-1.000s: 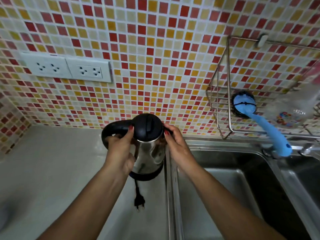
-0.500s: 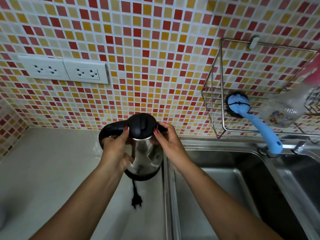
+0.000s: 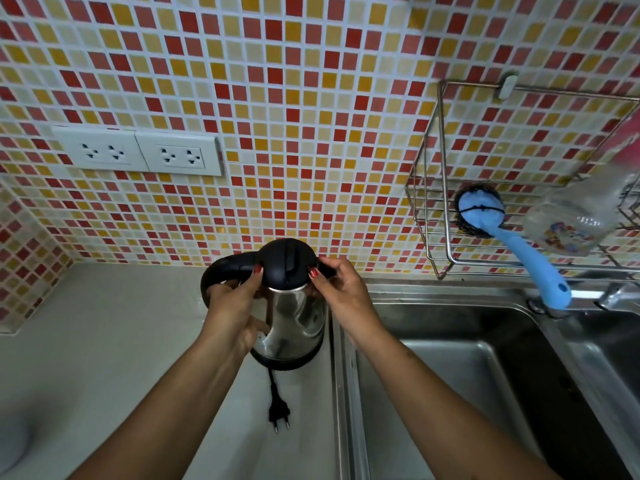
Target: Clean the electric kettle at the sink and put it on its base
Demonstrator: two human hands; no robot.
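Observation:
A steel electric kettle (image 3: 294,317) with a black lid and black handle stands upright on its black base (image 3: 287,362) on the grey counter, just left of the sink (image 3: 450,358). My left hand (image 3: 235,310) wraps the kettle's body below the handle, thumb at the lid's rim. My right hand (image 3: 341,296) holds the lid's right side near the spout. The lid is shut. The base's cord runs toward me and ends in an unplugged black plug (image 3: 278,412) lying on the counter.
Two white wall sockets (image 3: 138,154) sit on the mosaic tile wall at the left. A wire rack (image 3: 446,216) on the wall at the right holds a blue-handled scrub brush (image 3: 498,230) and a clear bottle (image 3: 581,220). A tap (image 3: 613,294) stands behind the sink.
Both hands keep the same hold on the kettle. The view has drifted slightly, so the kettle and rack appear a little further left.

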